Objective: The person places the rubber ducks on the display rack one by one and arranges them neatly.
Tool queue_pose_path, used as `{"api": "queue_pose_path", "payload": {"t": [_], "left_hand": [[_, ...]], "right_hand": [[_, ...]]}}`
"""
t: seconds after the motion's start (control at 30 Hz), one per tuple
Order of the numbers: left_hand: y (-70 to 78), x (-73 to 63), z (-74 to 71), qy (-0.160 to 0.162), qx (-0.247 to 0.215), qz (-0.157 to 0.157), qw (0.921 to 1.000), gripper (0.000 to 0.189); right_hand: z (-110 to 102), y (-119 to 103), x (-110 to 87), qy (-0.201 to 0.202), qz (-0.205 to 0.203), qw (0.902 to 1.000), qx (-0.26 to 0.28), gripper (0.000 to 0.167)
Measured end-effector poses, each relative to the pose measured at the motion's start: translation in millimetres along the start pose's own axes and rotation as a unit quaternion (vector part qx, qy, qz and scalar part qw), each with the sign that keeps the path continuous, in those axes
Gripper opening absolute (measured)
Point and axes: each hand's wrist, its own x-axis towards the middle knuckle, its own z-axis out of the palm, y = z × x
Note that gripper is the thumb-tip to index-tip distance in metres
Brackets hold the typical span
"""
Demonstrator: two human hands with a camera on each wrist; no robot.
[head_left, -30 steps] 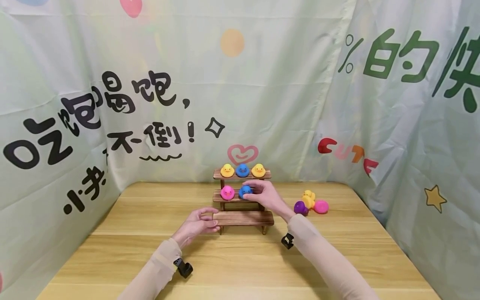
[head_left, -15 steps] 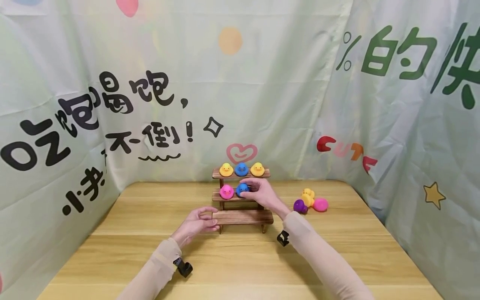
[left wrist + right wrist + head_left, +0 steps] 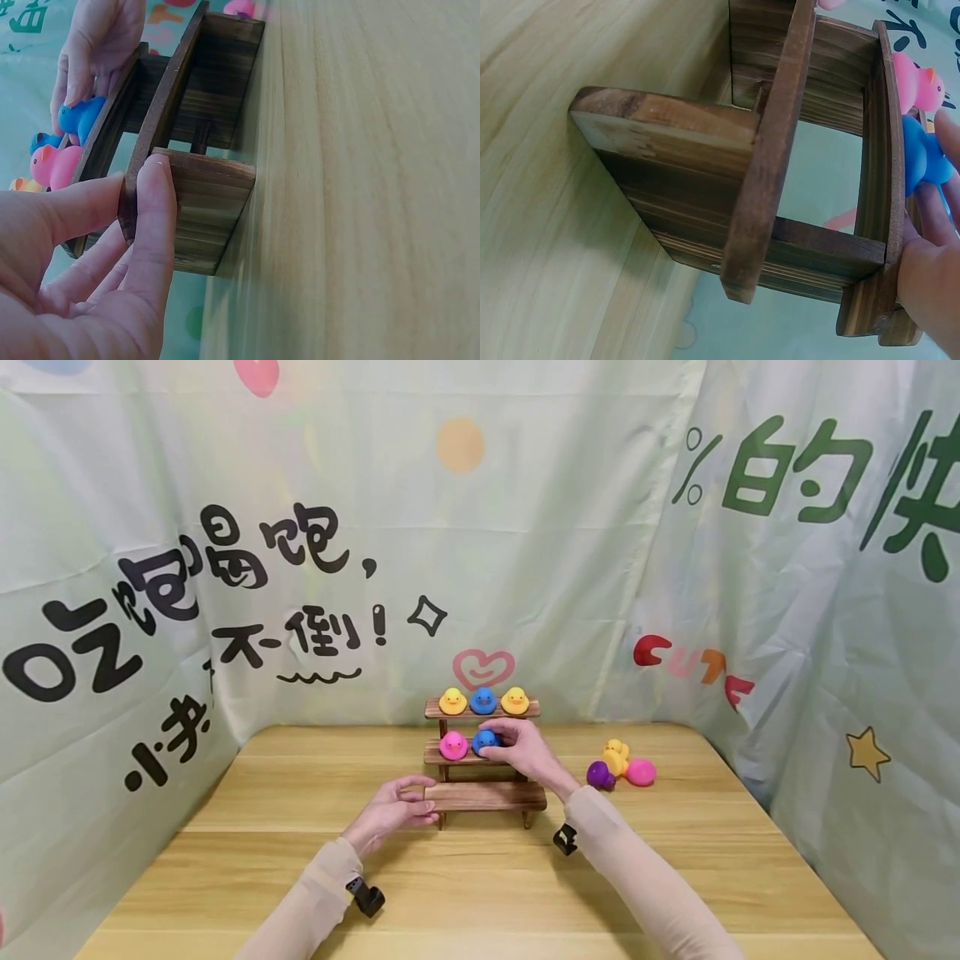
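Note:
A three-tier wooden stand (image 3: 487, 796) stands on the table. My left hand (image 3: 393, 812) pinches the left end of its lowest board between thumb and fingers, as the left wrist view also shows. On the middle tier my right hand (image 3: 525, 752) pinches a blue rubber duck (image 3: 484, 742) from its right side. Just left of that duck sits a pink rubber duck (image 3: 453, 746). The top tier carries a yellow duck (image 3: 452, 702), another blue duck (image 3: 483, 700) and a second yellow duck (image 3: 515, 701). In the right wrist view the held duck (image 3: 922, 157) is partly behind my fingers.
To the right of the stand, yellow ducks (image 3: 616, 760), a purple duck (image 3: 599, 774) and a pink duck (image 3: 641, 772) lie in a cluster on the wooden table (image 3: 660, 860). A printed cloth curtain (image 3: 555, 568) hangs behind and along both sides.
My right hand has shifted the blue duck slightly left along the middle tier, closer to the pink duck. The left hand has kept its grip on the stand.

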Motion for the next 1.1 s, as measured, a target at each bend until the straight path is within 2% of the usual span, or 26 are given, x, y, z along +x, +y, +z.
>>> {"api": "queue_pose_path", "payload": {"t": [0.23, 0.67, 0.93, 1.1], "left_hand": [[0.2, -0.5, 0.2, -0.004, 0.003, 0.003, 1.0000, 0.044], [0.7, -0.7, 0.2, -0.002, 0.001, 0.001, 1.0000, 0.044], [0.1, -0.3, -0.7, -0.004, 0.002, 0.002, 1.0000, 0.045], [-0.4, 0.3, -0.7, -0.005, 0.007, 0.002, 1.0000, 0.045]], "right_hand": [[0.0, 20.3, 8.6, 0.003, 0.008, 1.0000, 0.002, 0.039], [-1.6, 21.9, 9.0, -0.009, 0.003, 0.9999, 0.001, 0.036], [-1.3, 21.1, 9.2, -0.006, 0.018, 0.9998, 0.001, 0.035], [-1.3, 21.6, 8.8, -0.006, 0.010, 0.9999, 0.000, 0.035]]}}
